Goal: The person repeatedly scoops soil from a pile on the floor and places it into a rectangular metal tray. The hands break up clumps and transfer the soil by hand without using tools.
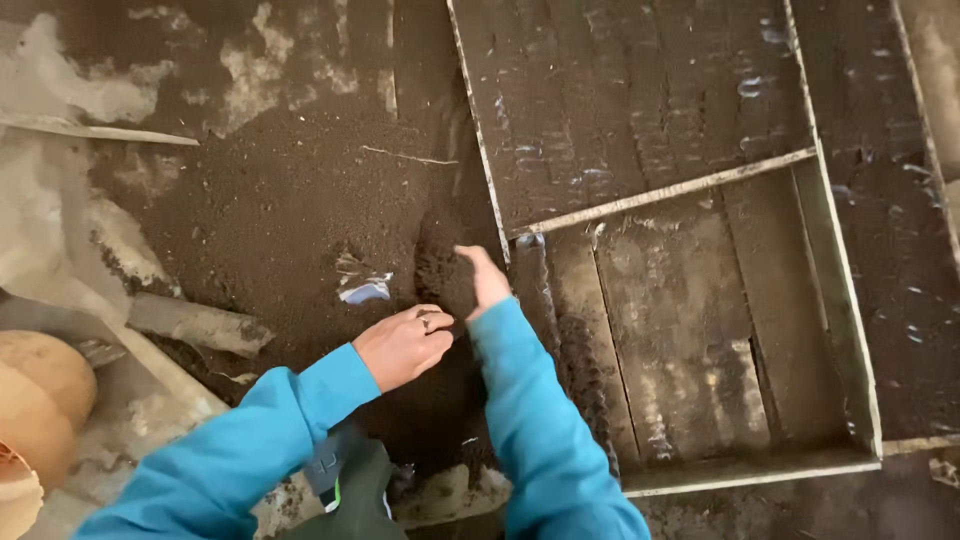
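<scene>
Both hands are down in the heap of dark soil [300,210] spread over the floor. The left hand [403,345], a ring on one finger, is curled into a loose fist, knuckles up, resting on the soil. The right hand [483,280] stands with fingers cupped around a clump of the same soil, just at 9 o'clock of the metal frame mould [835,300]. The mould lies flat, one compartment packed, the nearer one bare. The soil looks damp, loose and crumbly, likely to spill through fingers, so scooping from beneath with cupped palms seems best. A small pale scrap [365,290] lies at 11 o'clock of the left hand; round clay-coloured pots [40,375] sit far at 9 o'clock.
</scene>
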